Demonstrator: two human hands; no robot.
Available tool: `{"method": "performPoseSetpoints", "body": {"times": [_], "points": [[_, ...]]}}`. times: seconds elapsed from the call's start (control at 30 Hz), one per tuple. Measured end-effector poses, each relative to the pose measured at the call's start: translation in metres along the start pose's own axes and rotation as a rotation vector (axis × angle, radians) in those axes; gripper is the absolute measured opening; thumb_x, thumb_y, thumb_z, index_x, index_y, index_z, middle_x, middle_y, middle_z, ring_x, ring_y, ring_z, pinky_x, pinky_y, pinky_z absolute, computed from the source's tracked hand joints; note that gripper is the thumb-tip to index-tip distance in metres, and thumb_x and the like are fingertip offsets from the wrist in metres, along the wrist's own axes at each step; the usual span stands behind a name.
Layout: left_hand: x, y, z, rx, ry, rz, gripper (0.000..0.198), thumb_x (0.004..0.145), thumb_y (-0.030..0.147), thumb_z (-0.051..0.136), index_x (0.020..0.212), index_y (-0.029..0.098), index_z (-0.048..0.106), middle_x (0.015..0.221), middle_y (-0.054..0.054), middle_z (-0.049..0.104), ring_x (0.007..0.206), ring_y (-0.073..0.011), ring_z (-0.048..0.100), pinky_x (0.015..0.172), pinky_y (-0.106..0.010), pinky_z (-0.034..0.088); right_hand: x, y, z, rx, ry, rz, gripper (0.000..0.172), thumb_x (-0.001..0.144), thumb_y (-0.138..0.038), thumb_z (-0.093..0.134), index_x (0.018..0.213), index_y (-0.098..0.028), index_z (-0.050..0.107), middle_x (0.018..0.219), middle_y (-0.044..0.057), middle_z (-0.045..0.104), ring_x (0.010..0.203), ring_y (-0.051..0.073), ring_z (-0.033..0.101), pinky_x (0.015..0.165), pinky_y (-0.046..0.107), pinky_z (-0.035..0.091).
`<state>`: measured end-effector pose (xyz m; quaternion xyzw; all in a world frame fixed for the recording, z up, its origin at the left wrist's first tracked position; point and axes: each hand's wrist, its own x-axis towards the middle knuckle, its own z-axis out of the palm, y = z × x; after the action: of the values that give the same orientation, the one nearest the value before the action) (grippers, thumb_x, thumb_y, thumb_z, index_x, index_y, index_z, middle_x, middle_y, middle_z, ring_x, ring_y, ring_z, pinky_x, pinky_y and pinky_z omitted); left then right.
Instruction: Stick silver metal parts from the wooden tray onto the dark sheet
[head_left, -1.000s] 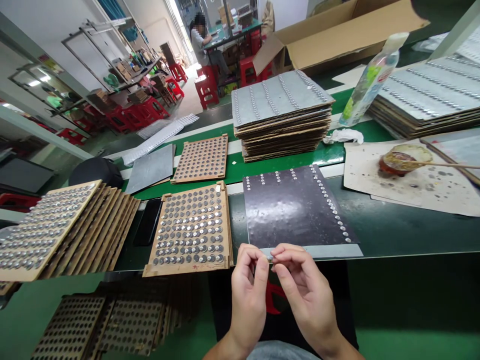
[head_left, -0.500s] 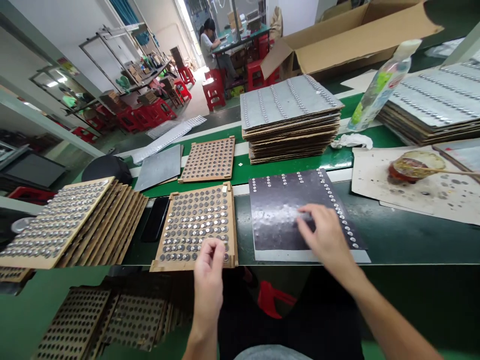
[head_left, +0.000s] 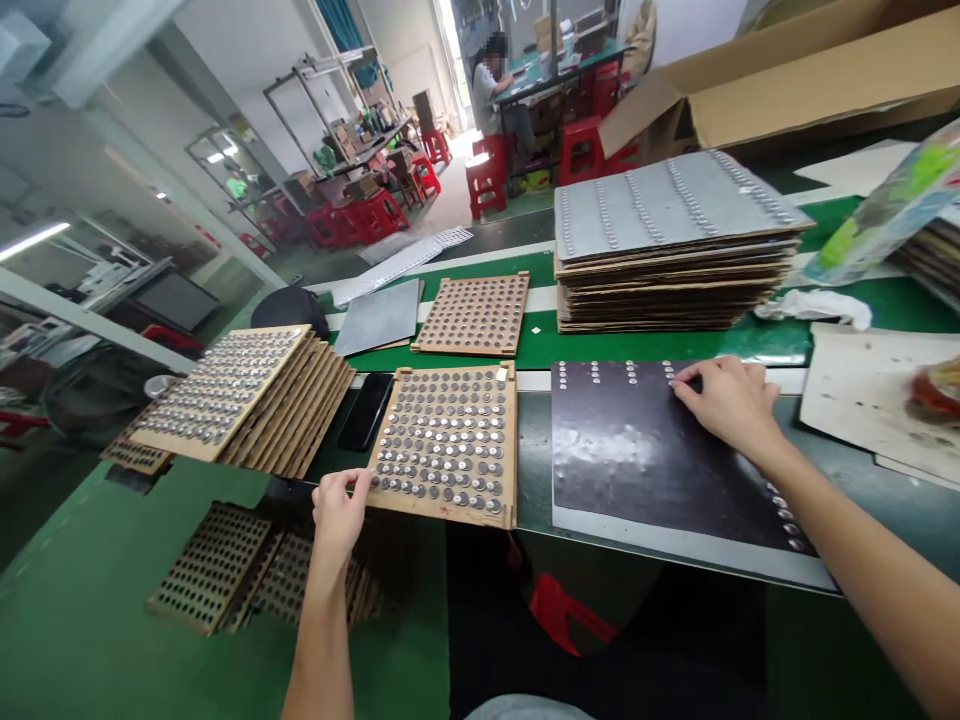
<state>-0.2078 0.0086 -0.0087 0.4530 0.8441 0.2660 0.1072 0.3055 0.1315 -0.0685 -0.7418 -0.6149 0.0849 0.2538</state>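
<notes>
Two hands well apart: my right hand (head_left: 727,405), open and flat, rests at the far right of a black sheet (head_left: 622,470), fingertips (head_left: 679,375) beside its far row of metal studs (head_left: 631,372); more studs run down the sheet's right edge. My left hand (head_left: 341,520), loosely curled, touches the near left corner of a wooden tray (head_left: 450,508) packed with similar studs, apparently gripping nothing.

Got a glossy black sheet (head_left: 637,450) with shiny metal studs (head_left: 780,510) on the right, and a matt plywood tray (head_left: 511,450) of silvery metal discs (head_left: 450,440) near left.
</notes>
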Motion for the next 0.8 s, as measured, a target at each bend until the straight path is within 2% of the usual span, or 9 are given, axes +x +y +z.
{"method": "performPoseSetpoints", "body": {"times": [0.13,0.33,0.57,0.7,0.8], "points": [[0.002,-0.004,-0.003,0.115,-0.020,-0.030,0.028,0.082,0.044,0.054,0.079,0.022,0.071,0.107,-0.014,0.065,0.113,-0.0381,0.053,0.103,-0.056,0.042,0.000,0.006,0.002,0.002,0.035,-0.019,0.018,0.087,-0.031,0.066,0.079,-0.018,0.076,0.101,0.020,0.060,0.104,0.038,0.046,0.077,0.051,0.031],[0.001,-0.001,-0.008,0.209,-0.092,-0.016,0.027,0.085,0.043,0.055,0.083,0.023,0.073,0.101,-0.010,0.064,0.104,-0.0339,0.055,0.101,-0.053,0.044,-0.003,0.016,0.010,0.010,0.105,-0.035,0.012,0.081,-0.031,0.074,0.072,-0.023,0.075,0.095,0.017,0.061,0.094,0.035,0.047,0.072,0.046,0.027],[0.001,0.009,-0.015,0.278,-0.065,0.017,0.020,0.088,0.036,0.056,0.080,0.023,0.068,0.102,-0.013,0.060,0.109,-0.0383,0.053,0.098,-0.057,0.043,-0.012,0.019,0.002,0.093,0.171,-0.075,0.021,0.083,-0.036,0.070,0.065,-0.025,0.069,0.090,0.016,0.061,0.088,0.033,0.047,0.070,0.043,0.029],[-0.018,0.027,-0.013,0.250,0.044,0.042,0.021,0.092,0.034,0.051,0.084,0.021,0.065,0.106,-0.015,0.059,0.114,-0.0405,0.050,0.100,-0.061,0.040,-0.039,-0.005,-0.015,0.195,0.180,-0.119,0.027,0.086,-0.044,0.066,0.069,-0.024,0.069,0.086,0.015,0.065,0.088,0.033,0.054,0.072,0.044,0.038],[-0.055,0.056,0.002,0.146,0.074,0.139,0.022,0.095,0.036,0.050,0.087,0.022,0.064,0.105,-0.012,0.061,0.110,-0.0347,0.053,0.100,-0.052,0.042,-0.083,-0.044,-0.031,0.303,0.123,-0.208,0.024,0.092,-0.043,0.061,0.082,-0.024,0.070,0.088,0.009,0.070,0.087,0.028,0.063,0.073,0.040,0.048]]}}
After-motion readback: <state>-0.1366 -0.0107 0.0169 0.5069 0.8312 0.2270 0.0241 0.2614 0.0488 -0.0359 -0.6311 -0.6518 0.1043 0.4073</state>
